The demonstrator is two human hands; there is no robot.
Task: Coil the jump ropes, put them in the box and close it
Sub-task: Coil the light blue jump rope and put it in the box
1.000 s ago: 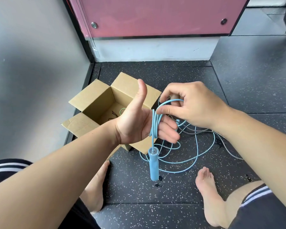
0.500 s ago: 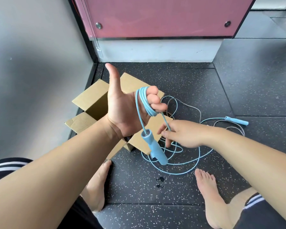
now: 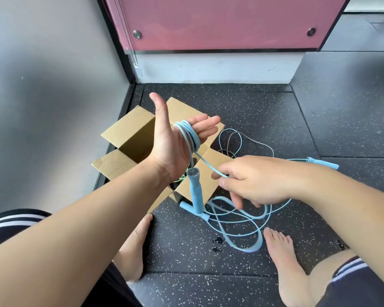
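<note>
My left hand (image 3: 167,149) is raised palm-up over the open cardboard box (image 3: 129,131), fingers straight and thumb up. Several turns of the light blue jump rope (image 3: 190,135) are wound around its fingers, and one blue handle (image 3: 195,193) hangs down from the coil. My right hand (image 3: 257,180) pinches the free strand of that rope just right of the handle. The remaining blue rope (image 3: 242,220) lies in loose loops on the floor, its far handle (image 3: 323,161) off to the right. Another blue handle (image 3: 184,205) lies by the box.
A thin grey rope (image 3: 248,138) loops on the black speckled floor behind my right hand. Something green and black (image 3: 179,180) shows inside the box. My bare feet (image 3: 133,247) (image 3: 284,262) flank the rope pile. A grey wall stands left, a pink panel behind.
My left hand's fingers have straightened out under the coil. My right hand has drawn the strand a little to the right and lower, and the hanging handle has swung closer to vertical.
</note>
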